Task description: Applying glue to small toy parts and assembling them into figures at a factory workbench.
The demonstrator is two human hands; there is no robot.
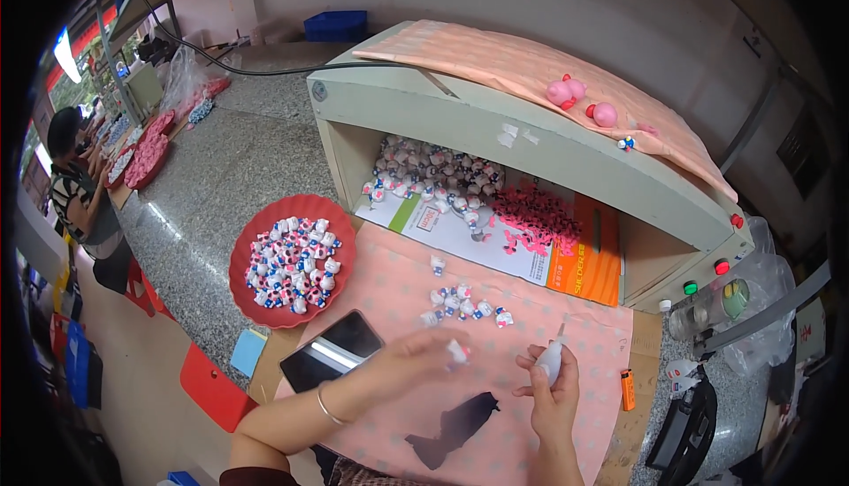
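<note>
Small white figurine (456, 351), pink and blue touches, pinched at left hand (424, 358) fingertips above pink cloth near the bench's front edge. Small white squeeze bottle (550, 358), nozzle tilted up-left, gripped in right hand (553, 389), just beside figurine.

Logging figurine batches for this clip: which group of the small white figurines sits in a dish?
The batch heaped in the round red plate, left of the pink cloth. The others lie loose on that cloth or inside the cream box.

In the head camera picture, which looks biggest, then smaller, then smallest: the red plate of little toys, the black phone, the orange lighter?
1. The red plate looks biggest.
2. The black phone comes next, though it lies nearer the camera, which flatters it.
3. The orange lighter looks smallest by far.
</note>
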